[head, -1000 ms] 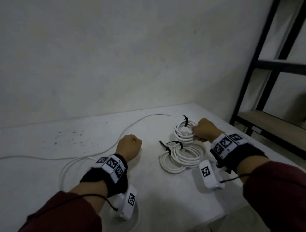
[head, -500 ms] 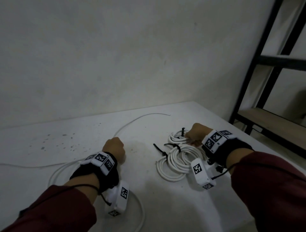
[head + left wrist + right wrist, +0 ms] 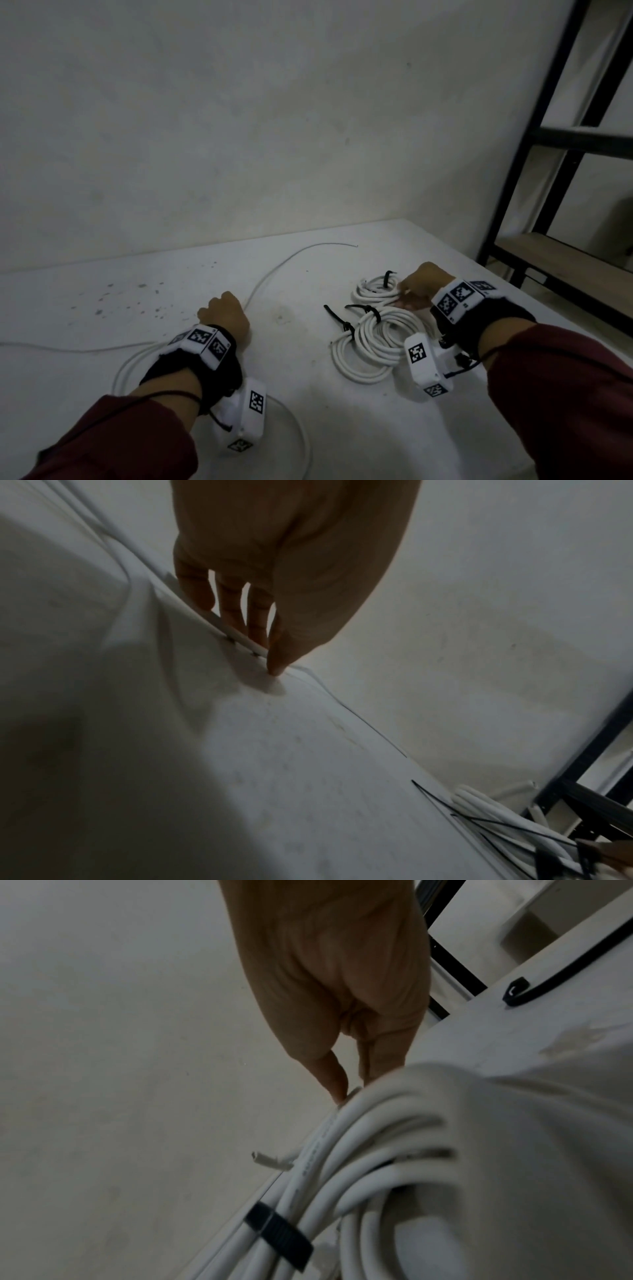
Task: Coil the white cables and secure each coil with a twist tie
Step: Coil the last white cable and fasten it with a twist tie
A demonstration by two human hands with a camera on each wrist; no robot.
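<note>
The left hand (image 3: 224, 317) was held low over the white worktop (image 3: 164, 301), its fingers (image 3: 195, 588) and thumb closed on the loose white cable (image 3: 274, 277). From that hand the cable ran away toward the wall, its free end lying near the back edge; another stretch was trailed off to the left, and wide loops were laid on the worktop under the left forearm.

The right hand (image 3: 419, 286) was set at the right side of the far coil (image 3: 375, 291), its fingertips (image 3: 337, 1088) touching the coil's strands; whether the strands were pinched or only touched could not be told. A black tie (image 3: 388, 277) was seen standing up from that coil.

Just in front, two larger coils (image 3: 373, 346) were lying overlapped on the worktop, each bound by a black tie (image 3: 371, 311) with its tail sticking out to the left. A black metal rack (image 3: 555, 144) with a wooden shelf was standing beyond the right edge of the worktop.
</note>
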